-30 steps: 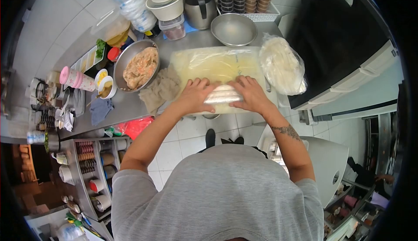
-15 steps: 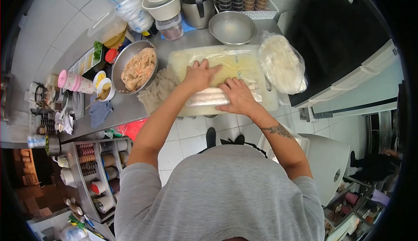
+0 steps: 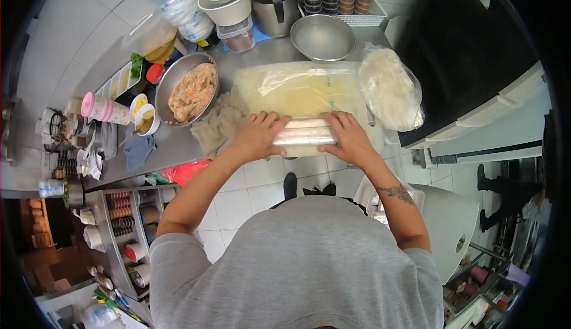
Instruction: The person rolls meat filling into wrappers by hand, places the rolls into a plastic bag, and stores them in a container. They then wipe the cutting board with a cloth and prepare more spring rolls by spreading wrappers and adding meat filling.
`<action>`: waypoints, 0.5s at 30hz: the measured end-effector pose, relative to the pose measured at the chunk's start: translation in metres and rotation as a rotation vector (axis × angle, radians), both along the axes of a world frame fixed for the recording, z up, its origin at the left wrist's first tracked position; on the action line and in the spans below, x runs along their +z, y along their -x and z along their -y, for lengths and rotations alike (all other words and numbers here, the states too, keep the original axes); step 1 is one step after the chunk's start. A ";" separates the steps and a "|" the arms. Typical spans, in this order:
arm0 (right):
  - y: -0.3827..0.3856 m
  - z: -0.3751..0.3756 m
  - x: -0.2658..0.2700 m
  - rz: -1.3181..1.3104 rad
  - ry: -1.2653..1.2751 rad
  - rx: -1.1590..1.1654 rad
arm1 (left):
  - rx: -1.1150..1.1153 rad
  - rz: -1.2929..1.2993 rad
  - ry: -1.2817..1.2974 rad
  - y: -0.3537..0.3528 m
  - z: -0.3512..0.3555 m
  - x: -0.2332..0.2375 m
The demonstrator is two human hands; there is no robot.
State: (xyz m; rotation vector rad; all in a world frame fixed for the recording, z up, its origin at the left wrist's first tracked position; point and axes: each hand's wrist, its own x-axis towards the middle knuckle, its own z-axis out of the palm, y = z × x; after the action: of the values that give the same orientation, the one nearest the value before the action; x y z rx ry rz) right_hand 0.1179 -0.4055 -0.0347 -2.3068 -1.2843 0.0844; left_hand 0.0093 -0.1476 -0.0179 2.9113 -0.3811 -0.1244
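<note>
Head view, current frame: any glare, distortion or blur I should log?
Head view, centre: bright glare streaks on the plastic sheet and shine on the wrapped roll; head view, left: wide-angle distortion, the pink tumbler seeming to lean outward; head view, corners: black vignetting; head view, hands: left hand and right hand look reasonably sharp.

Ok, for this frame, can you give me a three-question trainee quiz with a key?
1. True or false: the left hand and right hand are at opposite ends of the wrapped white bundle.
2. Fill in the blank: a crumpled ___ lies between the metal bowl of orange-flecked mixture and the cutting board.
3. Which hand is nearer the plastic bag?

Key: 1. True. 2. Beige cloth. 3. The right.
</note>
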 end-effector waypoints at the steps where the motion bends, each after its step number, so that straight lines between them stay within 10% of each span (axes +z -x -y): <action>1: 0.000 0.001 -0.002 0.003 -0.019 0.018 | 0.005 0.024 0.002 0.003 0.000 -0.002; 10: -0.072 -0.015 0.003 -0.385 -0.068 0.158 | 0.077 -0.379 0.402 -0.052 -0.040 0.009; 15: -0.085 -0.030 0.014 -0.645 -0.009 -0.091 | 0.025 -0.147 0.197 -0.058 -0.024 0.010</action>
State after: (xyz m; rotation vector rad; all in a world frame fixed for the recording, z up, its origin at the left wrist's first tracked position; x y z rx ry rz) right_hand 0.2031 -0.3759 -0.0211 -2.0641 -0.8397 0.7232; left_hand 0.0675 -0.1233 -0.0081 2.6914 -0.3136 -0.2794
